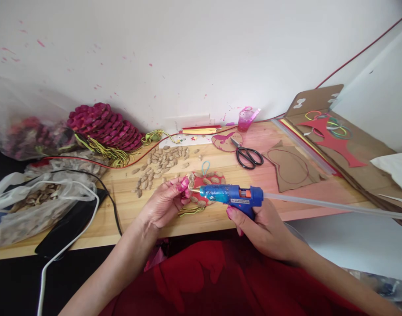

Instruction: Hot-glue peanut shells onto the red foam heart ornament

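Note:
My right hand [266, 228] is wrapped round the handle of a blue hot glue gun [217, 193], its metal nozzle pointing left. A long translucent glue stick [319, 205] runs out of the gun's back to the right. My left hand [164, 199] pinches a tan nut shell [190, 179] between thumb and fingers, right at the nozzle tip. Under the gun lies a red piece [201, 181] with tan shells on it, a light-blue loop at its top and yellow-green strands below. The gun and my hands partly cover it.
Loose shells [168, 158] lie behind my left hand. Black-handled scissors [248, 157], a cardboard sheet [291, 169] and a pink-stained cup [246, 120] are to the right. A magenta stack [103, 129], a plastic bag of shells [39, 202] and cables [95, 202] occupy the left.

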### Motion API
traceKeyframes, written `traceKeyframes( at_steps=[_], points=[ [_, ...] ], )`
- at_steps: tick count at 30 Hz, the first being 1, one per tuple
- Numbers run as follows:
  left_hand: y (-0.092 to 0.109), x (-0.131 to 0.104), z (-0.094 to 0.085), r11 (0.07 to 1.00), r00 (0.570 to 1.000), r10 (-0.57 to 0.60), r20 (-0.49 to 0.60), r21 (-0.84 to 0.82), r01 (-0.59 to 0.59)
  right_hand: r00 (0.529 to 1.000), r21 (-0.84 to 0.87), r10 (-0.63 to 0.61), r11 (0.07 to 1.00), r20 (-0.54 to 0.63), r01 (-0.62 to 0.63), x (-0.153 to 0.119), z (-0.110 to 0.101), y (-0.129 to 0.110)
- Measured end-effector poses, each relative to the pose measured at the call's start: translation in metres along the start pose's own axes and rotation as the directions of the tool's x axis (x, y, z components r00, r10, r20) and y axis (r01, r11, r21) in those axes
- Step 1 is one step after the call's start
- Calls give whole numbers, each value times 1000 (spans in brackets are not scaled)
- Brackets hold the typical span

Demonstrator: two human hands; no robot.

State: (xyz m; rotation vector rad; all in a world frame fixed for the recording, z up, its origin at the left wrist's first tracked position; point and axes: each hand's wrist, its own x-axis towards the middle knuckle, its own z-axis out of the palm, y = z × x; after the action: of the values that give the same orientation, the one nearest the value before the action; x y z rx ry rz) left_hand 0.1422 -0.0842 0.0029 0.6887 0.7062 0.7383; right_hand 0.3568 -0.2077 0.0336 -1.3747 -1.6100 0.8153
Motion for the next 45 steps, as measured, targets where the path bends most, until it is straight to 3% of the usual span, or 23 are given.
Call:
traceKeyframes(
  at_steps=[36, 41, 43, 45],
  points=[
    [3, 0, 7, 999, 1000, 13, 1, 35, -13, 1000, -40, -13, 999, -16, 12, -3, -3, 8],
    [16, 4, 5, 985, 996, 61, -59, 163, -51, 992, 50, 115, 992, -51, -113, 3, -5, 21],
    [20, 7, 2, 945, 984, 139, -110, 311, -99, 969, 166, 231, 962, -88, -214, 8, -3, 31],
    [22, 11, -1, 838, 968, 226, -111, 529, -136, 938, 328, 328, 903, -110, -277, 15, 0, 43]
  ],
)
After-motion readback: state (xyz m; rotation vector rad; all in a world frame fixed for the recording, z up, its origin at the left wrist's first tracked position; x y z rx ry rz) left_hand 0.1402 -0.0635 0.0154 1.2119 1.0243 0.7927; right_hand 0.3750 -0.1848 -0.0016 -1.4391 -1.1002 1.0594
